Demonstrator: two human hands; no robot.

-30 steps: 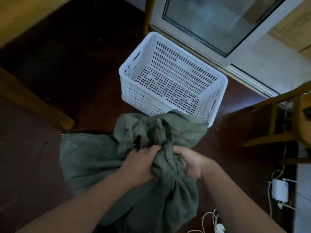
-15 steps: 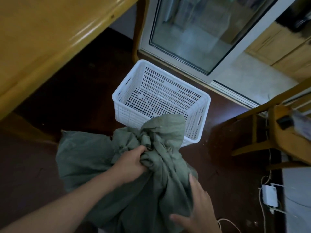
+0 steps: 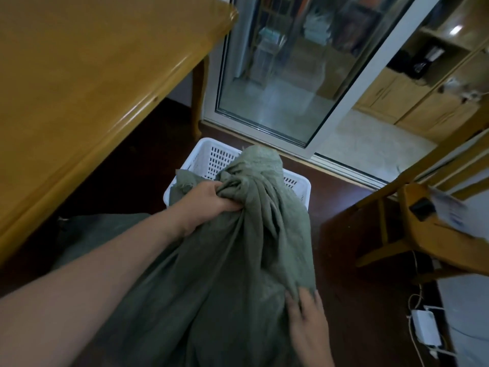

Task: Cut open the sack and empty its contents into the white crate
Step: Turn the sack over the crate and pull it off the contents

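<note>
The left hand (image 3: 209, 200) is clenched tight on a bunched fold of the grey-green woven fabric sack (image 3: 238, 247), whose top leans over the white perforated plastic crate (image 3: 211, 157). The right hand (image 3: 307, 324) lies flat, fingers spread, against the sack's lower side, nearer the person than the crate.

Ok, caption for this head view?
Left hand grips the green sack, tipped over the white crate; right hand supports it.

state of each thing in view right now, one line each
sack: bunched, lifted, its top over the crate
crate: upright on the floor, mostly hidden by the sack
left hand: clenched on the sack's gathered cloth
right hand: fingers spread, flat against the sack's lower side
glass door: slid partly open
</note>
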